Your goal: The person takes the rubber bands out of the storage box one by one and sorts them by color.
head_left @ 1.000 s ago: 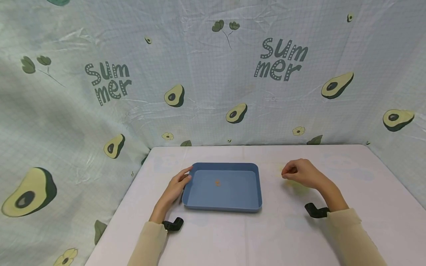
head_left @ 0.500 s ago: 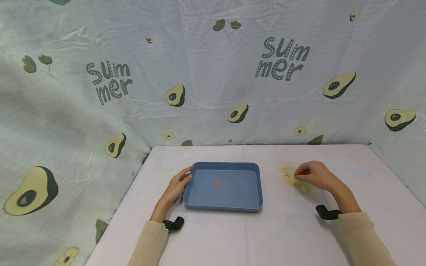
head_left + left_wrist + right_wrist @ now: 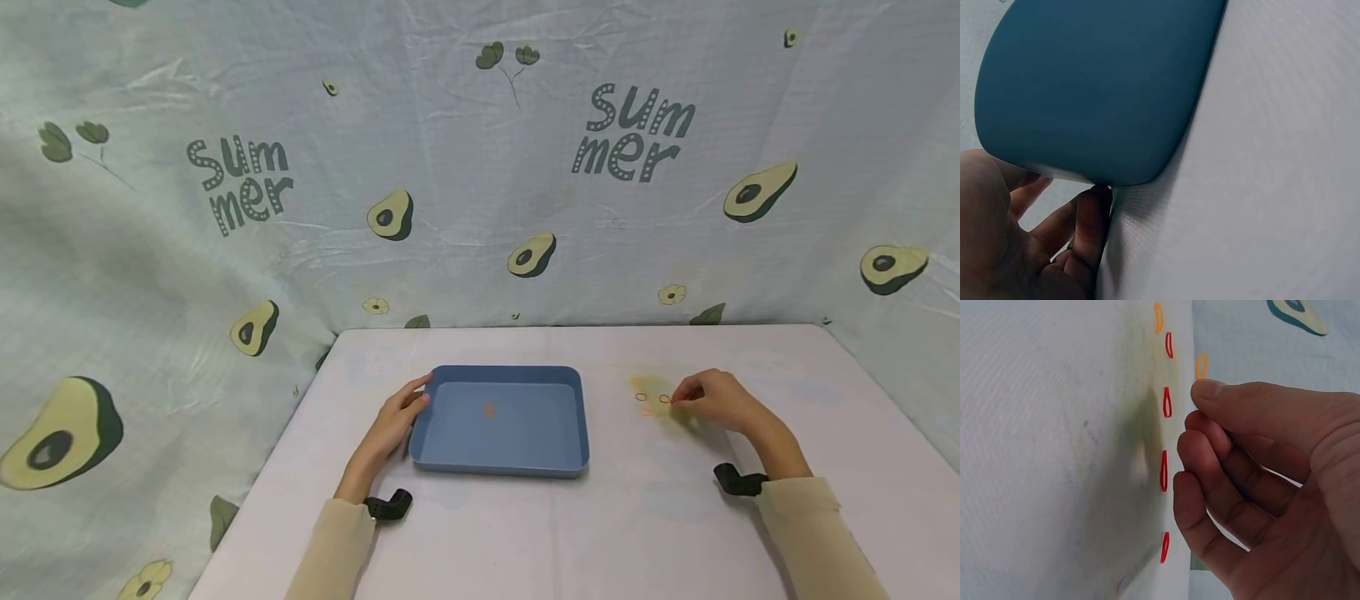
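- Right hand (image 3: 720,402) has shifted right; red band (image 3: 661,399) now shows beside it.
- Seems to be pinching an orange band (image 3: 1198,367), stay light.
- Left hand (image 3: 390,425) rests loose on tray (image 3: 525,433).

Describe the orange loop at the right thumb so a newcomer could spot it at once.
Right of the blue tray, over the table, is the right hand. In the right wrist view, an orange loop is held at its thumb tip. The other loops, red or orange, lie on the table; only this one shows against the patterned cloth.
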A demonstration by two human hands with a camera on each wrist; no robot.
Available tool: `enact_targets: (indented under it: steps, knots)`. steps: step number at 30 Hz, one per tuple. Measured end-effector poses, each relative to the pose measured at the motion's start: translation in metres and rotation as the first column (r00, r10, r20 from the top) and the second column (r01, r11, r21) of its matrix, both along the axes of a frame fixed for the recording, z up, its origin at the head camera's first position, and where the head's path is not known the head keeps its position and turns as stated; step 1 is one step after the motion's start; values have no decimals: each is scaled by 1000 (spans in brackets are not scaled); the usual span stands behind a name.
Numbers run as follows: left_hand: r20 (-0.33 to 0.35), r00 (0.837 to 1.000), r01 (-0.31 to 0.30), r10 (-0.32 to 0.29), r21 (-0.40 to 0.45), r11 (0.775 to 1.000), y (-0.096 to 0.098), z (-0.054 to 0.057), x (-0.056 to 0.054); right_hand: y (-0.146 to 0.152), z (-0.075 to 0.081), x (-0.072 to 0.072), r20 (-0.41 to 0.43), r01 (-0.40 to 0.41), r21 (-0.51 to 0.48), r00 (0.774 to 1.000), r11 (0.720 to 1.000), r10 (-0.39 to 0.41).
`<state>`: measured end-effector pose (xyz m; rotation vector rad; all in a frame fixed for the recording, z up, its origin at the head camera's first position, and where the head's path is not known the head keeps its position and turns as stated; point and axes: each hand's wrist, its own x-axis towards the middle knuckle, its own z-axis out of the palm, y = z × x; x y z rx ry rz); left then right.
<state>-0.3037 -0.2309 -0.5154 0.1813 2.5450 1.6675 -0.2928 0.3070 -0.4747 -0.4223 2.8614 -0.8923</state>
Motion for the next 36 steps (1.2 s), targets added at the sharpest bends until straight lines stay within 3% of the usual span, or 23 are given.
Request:
enact_targets:
  steps: [12, 36]
  knots:
    - [-4, 1000, 7, -7, -1, 1000, -1, -1, 0, -1, -6, 0, 89, 42, 9, 995, 999, -43]
    - [-16, 1000, 14, -14, 0, 1000, -1, -1, 1, -5, -10, -2, 75, 70, 24, 995, 997, -72]
